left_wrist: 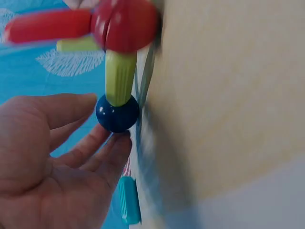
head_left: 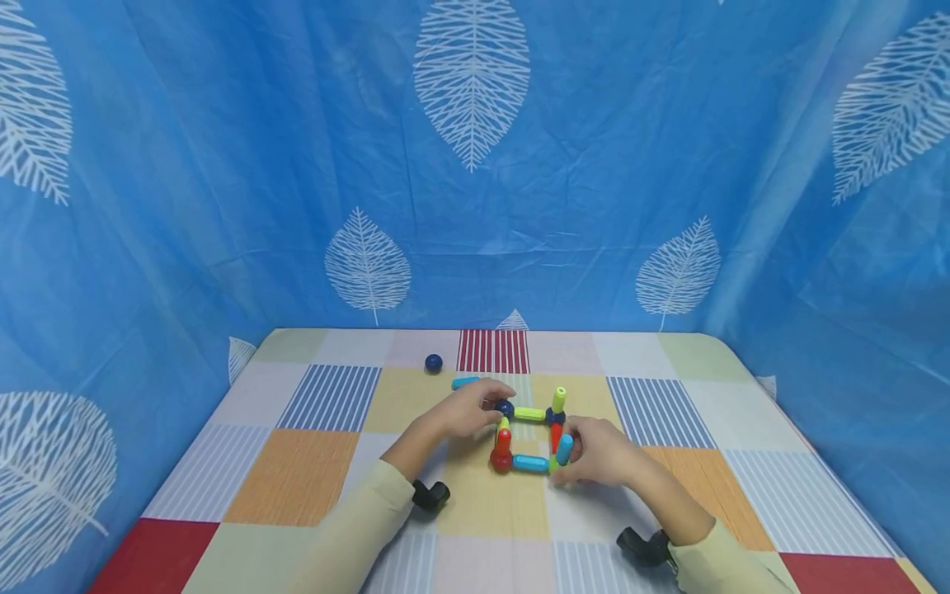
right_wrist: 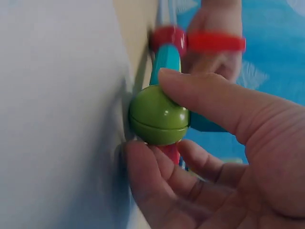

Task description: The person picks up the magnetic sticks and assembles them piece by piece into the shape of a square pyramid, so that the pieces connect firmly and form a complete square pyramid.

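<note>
Frame of rods and balls (head_left: 530,463) sits on patchwork cloth (head_left: 493,511) between 2 hands: left hand (head_left: 467,409) pinches dark blue ball (left_wrist: 117,114), far left corner; right hand (head_left: 603,450) pinches green ball (right_wrist: 159,114), near right corner, blue rod (head_left: 565,449) sticking up from it.

Rods (head_left: 530,464) are red, blue, lime; balls (right_wrist: 155,112) navy, red, green.

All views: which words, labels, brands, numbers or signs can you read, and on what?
None can be read.
Red plastic ball, green plastic ball, navy plastic ball: no lettering shows.
Blue fabric backdrop: white leaf prints only.
Patchwork tablecloth: pattern only.
Black left wrist fitting, black right wrist fitting: too small to tell.
</note>
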Demonstrator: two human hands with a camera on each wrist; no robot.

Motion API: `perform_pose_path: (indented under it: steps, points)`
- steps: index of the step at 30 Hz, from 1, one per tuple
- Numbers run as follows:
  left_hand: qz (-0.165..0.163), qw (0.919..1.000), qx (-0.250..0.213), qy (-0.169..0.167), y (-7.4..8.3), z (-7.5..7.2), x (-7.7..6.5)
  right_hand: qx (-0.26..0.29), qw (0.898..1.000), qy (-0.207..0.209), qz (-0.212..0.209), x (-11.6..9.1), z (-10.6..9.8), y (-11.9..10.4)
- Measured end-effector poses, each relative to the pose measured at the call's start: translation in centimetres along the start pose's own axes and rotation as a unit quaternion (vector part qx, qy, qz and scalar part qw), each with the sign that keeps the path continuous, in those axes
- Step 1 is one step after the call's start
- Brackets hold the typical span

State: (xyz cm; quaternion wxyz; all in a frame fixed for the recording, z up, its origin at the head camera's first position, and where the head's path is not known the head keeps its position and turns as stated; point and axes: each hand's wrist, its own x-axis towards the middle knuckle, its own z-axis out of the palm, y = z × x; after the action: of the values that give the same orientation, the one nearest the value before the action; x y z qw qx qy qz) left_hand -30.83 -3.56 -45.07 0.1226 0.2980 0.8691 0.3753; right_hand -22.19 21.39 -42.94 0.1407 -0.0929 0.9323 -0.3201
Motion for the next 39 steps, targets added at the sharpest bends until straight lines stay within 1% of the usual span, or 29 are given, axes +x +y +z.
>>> perform_pose_path:
  steps: [2, 5, 8, 10, 13, 16, 23, 28, 33, 39]
  points:
    - [-0.006, 1.0000, 0.001, 0.002, -0.3, -0.3, -0.3, 0.014, 1.000, 0.005, -0.013, 0.6, -0.5, 0.9]
    - [-0.020, 0.9997, 0.006, 0.008, -0.6, -0.7, -0.9, 0.032, 0.998, 0.018, -0.048, 1.4, -1.2, 2.2]
    - [-0.039, 0.9991, 0.005, 0.013, -0.9, -0.9, -1.5, 0.052, 0.995, 0.030, -0.085, 2.3, -1.5, 3.2]
    - [-0.050, 0.9987, 0.004, 0.014, -1.0, -1.0, -1.8, 0.078, 0.992, 0.031, -0.098, 2.8, -1.6, 3.7]
    - [-0.058, 0.9982, 0.004, 0.017, -1.1, -1.0, -2.2, 0.115, 0.988, 0.029, -0.099, 3.4, -1.5, 4.2]
    - [-0.061, 0.9979, -0.001, 0.022, -1.1, -1.0, -2.5, 0.130, 0.987, 0.033, -0.092, 3.7, -1.3, 4.3]
    - [-0.058, 0.9978, -0.007, 0.029, -1.5, -0.9, -2.8, 0.132, 0.987, 0.037, -0.081, 4.0, -1.2, 4.3]
    - [-0.051, 0.9982, -0.002, 0.032, -1.6, -0.9, -2.9, 0.147, 0.986, 0.031, -0.079, 4.1, -1.0, 4.3]
    - [-0.054, 0.9981, -0.005, 0.031, -1.6, -0.9, -2.8, 0.157, 0.984, 0.028, -0.078, 4.2, -1.0, 4.4]
    - [-0.043, 0.9986, -0.009, 0.028, -1.6, -1.3, -2.9, 0.143, 0.986, 0.031, -0.084, 4.1, -1.0, 4.4]
